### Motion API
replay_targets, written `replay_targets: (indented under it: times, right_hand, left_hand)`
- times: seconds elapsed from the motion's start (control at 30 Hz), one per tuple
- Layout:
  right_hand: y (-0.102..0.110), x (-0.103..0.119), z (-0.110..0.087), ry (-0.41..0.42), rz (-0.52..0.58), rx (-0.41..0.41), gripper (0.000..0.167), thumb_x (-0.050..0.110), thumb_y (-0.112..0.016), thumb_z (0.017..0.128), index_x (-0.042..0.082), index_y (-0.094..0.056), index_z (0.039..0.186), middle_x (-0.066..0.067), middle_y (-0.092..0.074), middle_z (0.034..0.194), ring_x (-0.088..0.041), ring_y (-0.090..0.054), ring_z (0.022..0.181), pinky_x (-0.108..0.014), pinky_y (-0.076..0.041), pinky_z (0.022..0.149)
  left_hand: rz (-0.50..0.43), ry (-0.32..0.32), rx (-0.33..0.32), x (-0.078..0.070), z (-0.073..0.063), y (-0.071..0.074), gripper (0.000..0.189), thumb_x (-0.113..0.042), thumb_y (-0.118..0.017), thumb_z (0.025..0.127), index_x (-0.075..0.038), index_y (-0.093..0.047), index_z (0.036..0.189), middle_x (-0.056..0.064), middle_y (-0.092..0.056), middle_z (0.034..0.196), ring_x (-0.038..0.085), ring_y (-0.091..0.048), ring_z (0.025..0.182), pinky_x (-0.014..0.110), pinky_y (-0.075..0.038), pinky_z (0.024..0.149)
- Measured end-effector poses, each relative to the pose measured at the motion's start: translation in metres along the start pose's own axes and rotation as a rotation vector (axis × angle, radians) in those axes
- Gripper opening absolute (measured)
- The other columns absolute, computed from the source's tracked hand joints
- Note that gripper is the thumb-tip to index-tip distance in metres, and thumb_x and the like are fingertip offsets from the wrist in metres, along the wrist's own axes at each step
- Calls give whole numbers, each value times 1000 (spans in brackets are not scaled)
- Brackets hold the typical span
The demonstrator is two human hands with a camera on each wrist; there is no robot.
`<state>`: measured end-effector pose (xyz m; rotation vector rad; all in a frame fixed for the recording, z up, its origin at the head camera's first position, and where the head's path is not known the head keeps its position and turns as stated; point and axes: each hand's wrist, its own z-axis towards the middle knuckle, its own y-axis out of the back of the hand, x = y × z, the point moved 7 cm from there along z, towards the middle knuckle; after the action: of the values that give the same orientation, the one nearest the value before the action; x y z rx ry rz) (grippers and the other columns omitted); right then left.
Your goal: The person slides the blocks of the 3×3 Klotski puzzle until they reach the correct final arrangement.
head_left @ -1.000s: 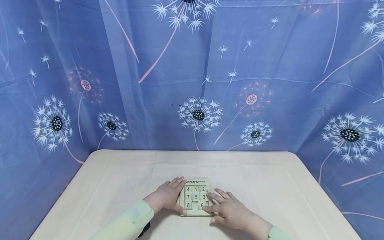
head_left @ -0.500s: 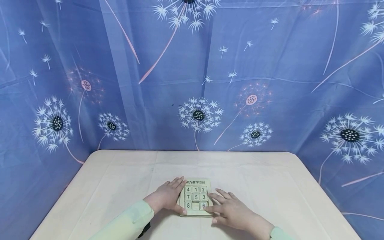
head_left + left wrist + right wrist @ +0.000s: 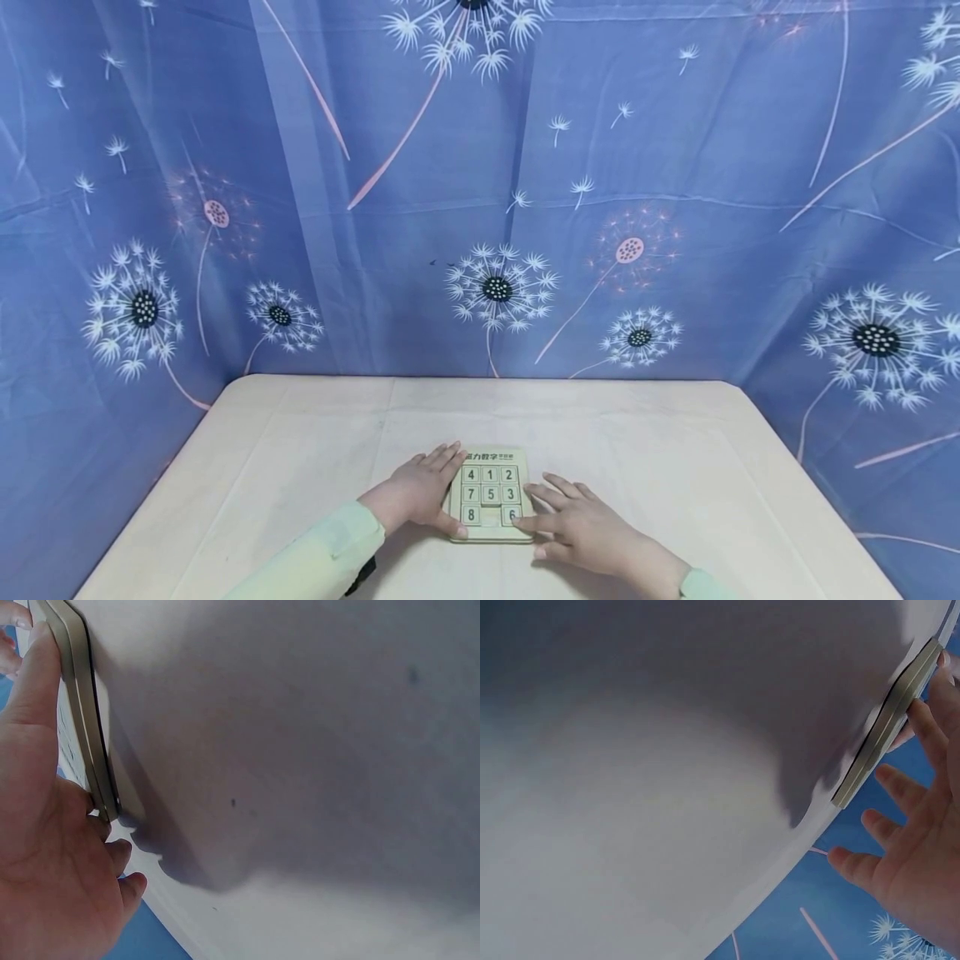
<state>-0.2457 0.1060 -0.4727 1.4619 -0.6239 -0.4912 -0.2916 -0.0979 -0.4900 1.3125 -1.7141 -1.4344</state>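
A pale sliding number puzzle (image 3: 480, 536) lies flat on the table, with characters printed along its top. Its tiles read 4 1 2, then 7 5 3, then 8, a gap and 6. My left hand (image 3: 424, 490) holds the puzzle's left side, thumb at the lower corner and fingers along the upper edge. In the left wrist view, that hand spans the puzzle's side edge (image 3: 88, 720). One extended finger of my right hand (image 3: 581, 529) touches the 6 tile (image 3: 510, 514). The right wrist view shows its other fingers spread beside the puzzle (image 3: 885, 727).
The table (image 3: 660, 442) has a cream cover and rounded far corners. Blue cloth (image 3: 390, 292) with a dandelion print hangs behind it and at both sides.
The 6 tile has slid a little to the right under my right finger, widening the gap beside 8. The right hand shifted right with it; the left hand stayed in place.
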Motion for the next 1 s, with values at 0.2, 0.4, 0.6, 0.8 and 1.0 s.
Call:
replay_targets:
  times: [0.2, 0.4, 0.6, 0.8, 1.0]
  right_hand:
    - [1, 1, -1, 10, -19, -25, 48, 63, -53, 96, 40, -65, 136, -10, -55, 154, -44, -50, 141, -68, -50, 105]
    - [0, 3, 0, 24, -33, -63, 49, 63, -53, 97, 37, -65, 136, -10, -58, 151, -41, -53, 139, -64, -52, 104]
    - [3, 7, 2, 17, -8, -85, 51, 59, -55, 99, 31, -62, 140, -9, -58, 151, -39, -53, 140, -62, -50, 108]
    - [4, 11, 8, 3, 6, -67, 53, 60, -54, 99, 32, -58, 144, -7, -55, 155, -38, -49, 145, -65, -47, 110]
    - [-4, 15, 13, 12, 15, -56, 56, 64, -51, 98, 33, -57, 145, -4, -52, 157, -38, -47, 146, -68, -47, 110]
  left_hand:
    - [-15, 0, 0, -1, 0, 1, 121, -70, -81, 70, -6, -31, 160, 11, -27, 171, 29, -28, 159, 49, -30, 130]
    - [-20, 4, 1, 0, 1, 0, 122, -70, -81, 70, -6, -31, 161, 11, -27, 171, 29, -27, 159, 49, -29, 130]
    - [-13, 6, 4, 1, 1, 0, 121, -71, -81, 70, -7, -31, 161, 10, -27, 171, 28, -28, 159, 49, -30, 130]
    - [-7, 14, 4, 0, -1, 1, 121, -70, -81, 70, -7, -32, 160, 10, -28, 171, 28, -28, 159, 49, -31, 130]
    - [-4, 8, -7, -1, -1, 1, 120, -70, -81, 70, -6, -33, 160, 11, -29, 171, 29, -29, 159, 49, -32, 129]
